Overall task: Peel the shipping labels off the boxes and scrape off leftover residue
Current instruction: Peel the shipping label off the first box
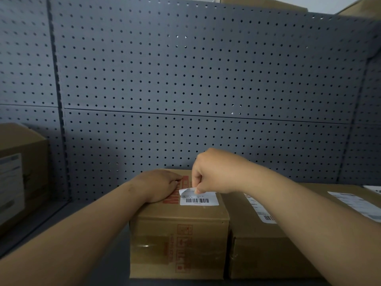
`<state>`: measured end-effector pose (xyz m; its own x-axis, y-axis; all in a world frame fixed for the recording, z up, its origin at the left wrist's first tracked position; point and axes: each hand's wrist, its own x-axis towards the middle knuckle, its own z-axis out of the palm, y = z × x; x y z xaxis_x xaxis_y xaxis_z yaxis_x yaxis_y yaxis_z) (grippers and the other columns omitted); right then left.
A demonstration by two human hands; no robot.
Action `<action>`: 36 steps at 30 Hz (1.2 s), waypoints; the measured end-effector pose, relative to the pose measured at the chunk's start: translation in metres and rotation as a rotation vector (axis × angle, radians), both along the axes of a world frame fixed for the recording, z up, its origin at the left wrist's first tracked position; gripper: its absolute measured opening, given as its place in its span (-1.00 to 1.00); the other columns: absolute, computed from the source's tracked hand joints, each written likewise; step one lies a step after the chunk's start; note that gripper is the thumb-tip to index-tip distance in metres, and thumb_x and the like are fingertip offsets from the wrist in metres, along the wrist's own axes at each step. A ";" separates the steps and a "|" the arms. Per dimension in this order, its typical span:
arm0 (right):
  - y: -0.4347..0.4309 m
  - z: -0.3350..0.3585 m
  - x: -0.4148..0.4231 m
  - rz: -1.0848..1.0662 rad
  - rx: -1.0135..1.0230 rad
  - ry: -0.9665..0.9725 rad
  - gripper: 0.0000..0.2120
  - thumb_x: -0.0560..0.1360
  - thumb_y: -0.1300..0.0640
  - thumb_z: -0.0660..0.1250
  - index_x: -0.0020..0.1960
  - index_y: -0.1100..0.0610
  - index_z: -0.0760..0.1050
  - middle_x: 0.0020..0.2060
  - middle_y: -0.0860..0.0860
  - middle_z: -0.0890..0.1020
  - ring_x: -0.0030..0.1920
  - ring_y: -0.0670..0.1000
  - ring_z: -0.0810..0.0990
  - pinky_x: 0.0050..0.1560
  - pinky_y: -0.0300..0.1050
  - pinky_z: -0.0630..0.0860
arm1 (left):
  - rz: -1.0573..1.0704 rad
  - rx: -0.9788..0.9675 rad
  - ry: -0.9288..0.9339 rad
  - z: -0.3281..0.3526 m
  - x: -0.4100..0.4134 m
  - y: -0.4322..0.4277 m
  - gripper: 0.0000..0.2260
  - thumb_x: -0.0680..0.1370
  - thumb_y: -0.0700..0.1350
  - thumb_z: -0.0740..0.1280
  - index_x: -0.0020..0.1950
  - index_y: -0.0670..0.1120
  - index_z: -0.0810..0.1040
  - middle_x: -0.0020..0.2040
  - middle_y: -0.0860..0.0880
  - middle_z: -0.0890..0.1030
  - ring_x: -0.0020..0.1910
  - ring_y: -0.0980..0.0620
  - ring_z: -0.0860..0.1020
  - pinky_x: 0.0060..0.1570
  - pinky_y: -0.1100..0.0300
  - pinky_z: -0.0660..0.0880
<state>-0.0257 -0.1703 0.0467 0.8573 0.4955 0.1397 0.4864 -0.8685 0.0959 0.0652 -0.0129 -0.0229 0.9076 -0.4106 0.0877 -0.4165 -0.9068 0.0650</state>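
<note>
- Label (pixel 199 198): white, with a barcode, stuck on top of the middle box (pixel 179 234) at its right edge. The far-left corner is lifted and curled back; the rest lies flat.
- Right hand (pixel 214 172): fingers curled, thumb and fingertips pinching the lifted corner of the label.
- Left hand (pixel 160 184): palm down, fingers straight and close together, pressing on the left part of the box top, just beside the label and partly over the red print (pixel 172 200).
- Middle box: brown carton, closed, standing about mid-width on the grey shelf (pixel 115 254). There are red handling marks and clear tape on its front face.
- Second box (pixel 257 244): set against the right side of the middle box and lower. A strip label (pixel 259 209) on its top is partly hidden by the right forearm.
- Third box (pixel 350 188): at the right edge of the shelf, behind the forearm, with a white label (pixel 358 205) on top.
- Left box (pixel 31 162): at the left edge of the shelf, well apart, with a label (pixel 10 182) on its side face; the print is blurred.
- Pegboard (pixel 185 79): grey perforated panels behind the shelf.
</note>
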 end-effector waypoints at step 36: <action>-0.007 0.029 -0.013 0.073 0.248 0.195 -0.91 0.39 0.13 0.47 -0.29 0.05 0.62 -0.64 -0.20 0.48 -0.58 -0.21 0.38 -0.49 -0.39 0.30 | -0.015 -0.030 -0.006 -0.003 0.005 0.003 -0.63 0.62 0.14 -0.02 0.42 0.23 0.30 0.44 0.10 0.39 0.38 0.05 0.39 0.32 0.09 0.33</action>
<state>-0.0385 -0.1771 0.0760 0.8433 0.5280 0.1006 0.5366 -0.8160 -0.2149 0.0700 -0.0099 -0.0259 0.9009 -0.4209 0.1057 -0.4302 -0.8983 0.0891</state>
